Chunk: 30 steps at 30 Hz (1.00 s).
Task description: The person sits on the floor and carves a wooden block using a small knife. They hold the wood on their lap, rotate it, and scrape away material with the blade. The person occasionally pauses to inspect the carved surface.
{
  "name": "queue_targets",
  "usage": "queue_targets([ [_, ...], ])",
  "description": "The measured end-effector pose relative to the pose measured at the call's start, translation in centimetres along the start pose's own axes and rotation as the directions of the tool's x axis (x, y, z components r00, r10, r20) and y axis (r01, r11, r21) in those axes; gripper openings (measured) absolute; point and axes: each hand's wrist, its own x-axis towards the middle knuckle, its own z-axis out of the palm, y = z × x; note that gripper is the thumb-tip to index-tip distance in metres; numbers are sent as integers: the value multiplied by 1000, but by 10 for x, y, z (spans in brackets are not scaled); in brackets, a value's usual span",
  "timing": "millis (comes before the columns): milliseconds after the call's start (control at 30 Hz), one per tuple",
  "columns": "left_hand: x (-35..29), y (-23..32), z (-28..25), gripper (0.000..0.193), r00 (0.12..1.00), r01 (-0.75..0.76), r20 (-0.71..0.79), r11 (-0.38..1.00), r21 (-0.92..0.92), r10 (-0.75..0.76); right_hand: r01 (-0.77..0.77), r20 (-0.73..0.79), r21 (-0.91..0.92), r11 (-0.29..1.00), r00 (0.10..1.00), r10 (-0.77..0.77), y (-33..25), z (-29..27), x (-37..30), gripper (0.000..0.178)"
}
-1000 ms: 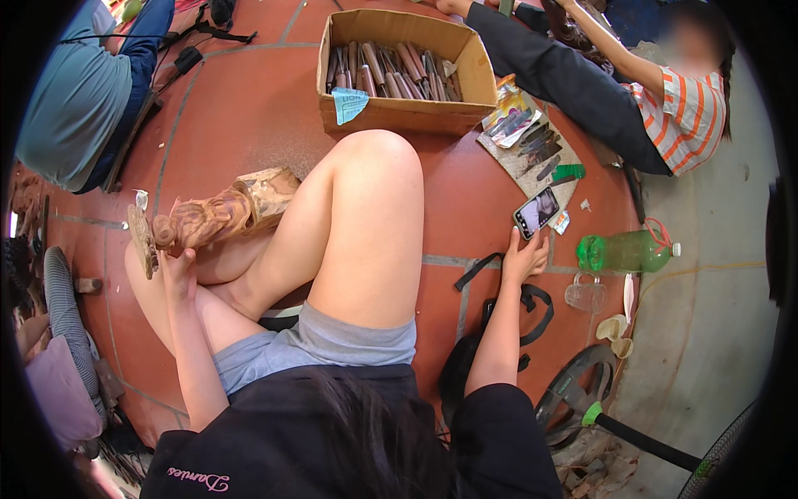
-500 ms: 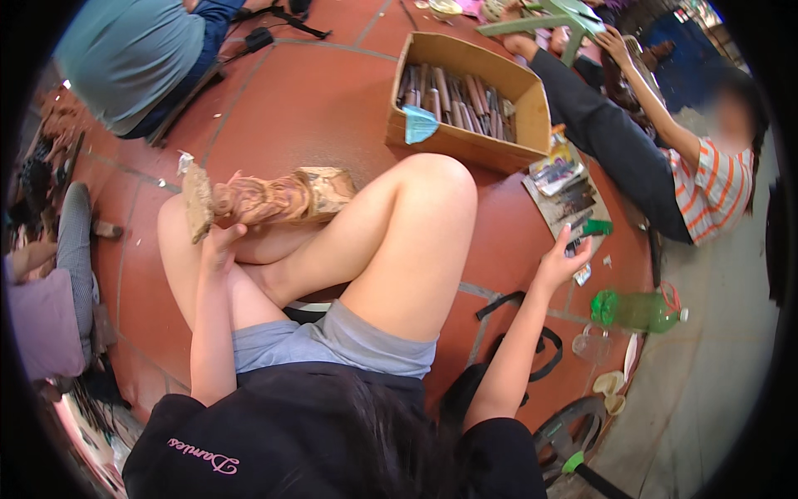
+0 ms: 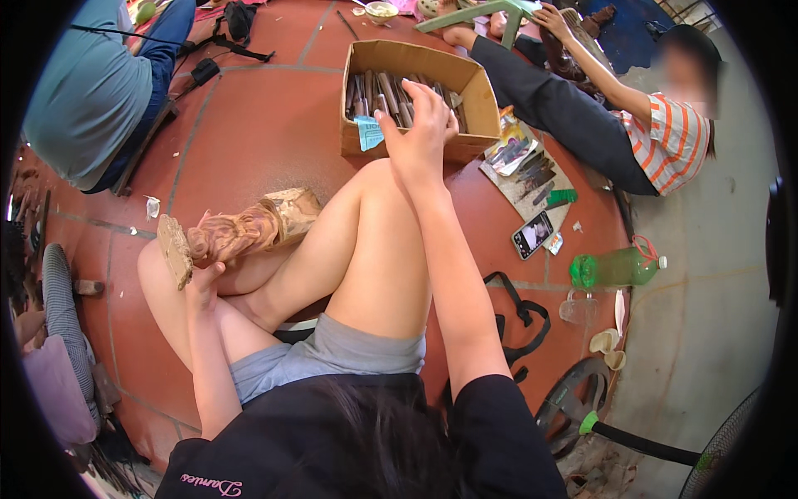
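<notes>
A carved wooden figure [image 3: 249, 233] rests across my lap, with a rough, pale base at its left end. My left hand [image 3: 202, 285] is closed around it from below, near that base. Ahead of my knee stands an open cardboard box [image 3: 470, 148] holding several carving tools [image 3: 366, 90] with brown handles. Over its near side reaches my right hand [image 3: 421, 137], fingers apart and thumb spread, with nothing seen in it. It covers part of the tools, so whether the fingertips touch any is hidden. A light blue packet [image 3: 371, 133] hangs on the box's near edge.
Right of the box lie a board [image 3: 536, 176] with dark flat pieces, a phone [image 3: 532, 235], a green bottle [image 3: 619, 268] and a glass mug [image 3: 579, 310]. A fan base [image 3: 573, 406] stands near my right arm. People sit at far left, left and far right.
My right hand has left the phone, which now lies face up on the floor, and moved left and forward over the box. My left hand keeps its hold on the carved figure.
</notes>
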Motion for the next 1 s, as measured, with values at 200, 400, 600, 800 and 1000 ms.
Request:
queue_targets([
  [200, -1, -2, -5, 100, 1000, 11, 1, 998, 54, -11, -129, -368, 101, 986, 916, 158, 69, -27, -27, 11],
  [400, 0, 5, 5, 99, 1000, -1, -10, 1000, 14, 1, -444, -372, -143, 885, 852, 367, 145, -67, -99, 18],
  [600, 2, 10, 10, 100, 1000, -4, 0, 1000, 2, 4, -428, -244, -376, 822, 901, 358, 150, -71, -144, 19],
  [800, 1, 3, 0, 99, 1000, -5, -13, 1000, 4, 5, -512, -300, -763, 395, 822, 484, 202, -95, -193, 70],
  [1000, 0, -3, -2, 97, 1000, -14, -25, 1000, -2, 14, -538, -124, -739, 406, 700, 703, 250, -143, -214, 100],
])
